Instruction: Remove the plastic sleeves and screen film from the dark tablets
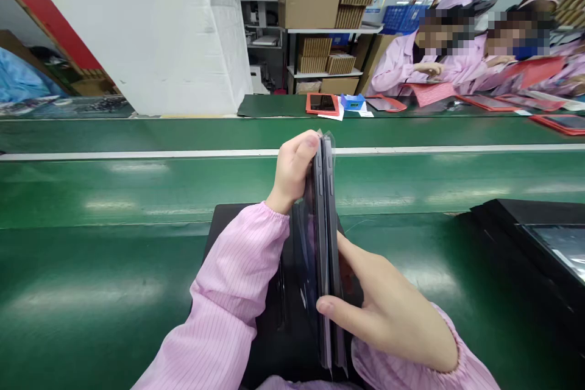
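Pinching two dark tablets [325, 237] on edge, my left hand [292, 170] at their top, my right hand [384, 317] spread below; a slack grip could drop them onto the belt [114, 189].

How many sit in the upright stack of slim dark grey tablets [325, 237] cannot be told, and their screens are hidden, edge-on between the left hand [292, 167] and the right hand [388, 317]. The flat black pad [237, 219] runs off the picture's bottom edge. The glossy black slab [516, 219] is cut off at the right edge. Any print on the pink sheet [432, 92] and the small blue box [351, 102] is too small to read.
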